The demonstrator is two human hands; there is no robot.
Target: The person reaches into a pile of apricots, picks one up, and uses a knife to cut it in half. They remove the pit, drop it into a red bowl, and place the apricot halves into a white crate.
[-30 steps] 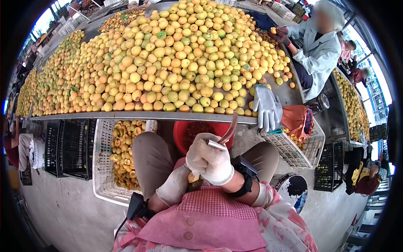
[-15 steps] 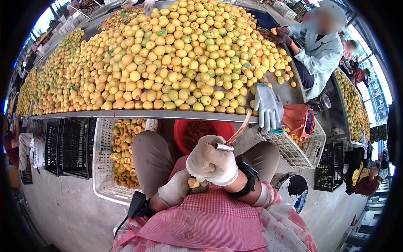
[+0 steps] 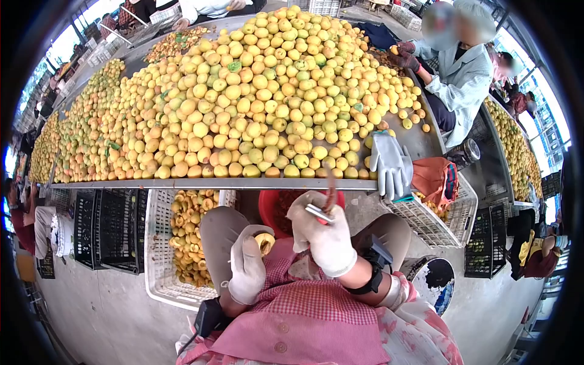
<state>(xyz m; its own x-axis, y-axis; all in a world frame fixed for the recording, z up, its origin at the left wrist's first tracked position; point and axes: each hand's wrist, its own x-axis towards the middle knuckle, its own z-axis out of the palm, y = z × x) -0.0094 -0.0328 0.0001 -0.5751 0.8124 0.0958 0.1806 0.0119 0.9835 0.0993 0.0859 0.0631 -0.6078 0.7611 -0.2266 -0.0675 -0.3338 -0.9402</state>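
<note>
My left hand point(image 3: 246, 266), in a white glove, holds a cut apricot point(image 3: 265, 243) at its fingertips, with a hollow showing in the flesh. To the right, my gloved right hand point(image 3: 325, 236) is closed around a hand tool point(image 3: 319, 213) with a shiny metal tube end and a thin reddish-brown strip pointing up towards the table edge. Behind my right hand, between my knees, a red basin point(image 3: 266, 204) with dark reddish bits is partly hidden. A white crate point(image 3: 159, 246) of pitted apricot pieces point(image 3: 185, 234) stands left of my left hand.
A large heap of apricots point(image 3: 243, 115) covers the metal table point(image 3: 146, 184) in front. Grey gloves point(image 3: 391, 163) hang over its edge near an orange cloth point(image 3: 433, 179) and another white crate point(image 3: 447, 222). A co-worker point(image 3: 459, 79) sits at the right; black crates point(image 3: 100, 228) stand left.
My hands have come apart: the left has moved left and up with the cut apricot, the right slightly right with the tool. The view has shifted a little, and people show at the far side.
</note>
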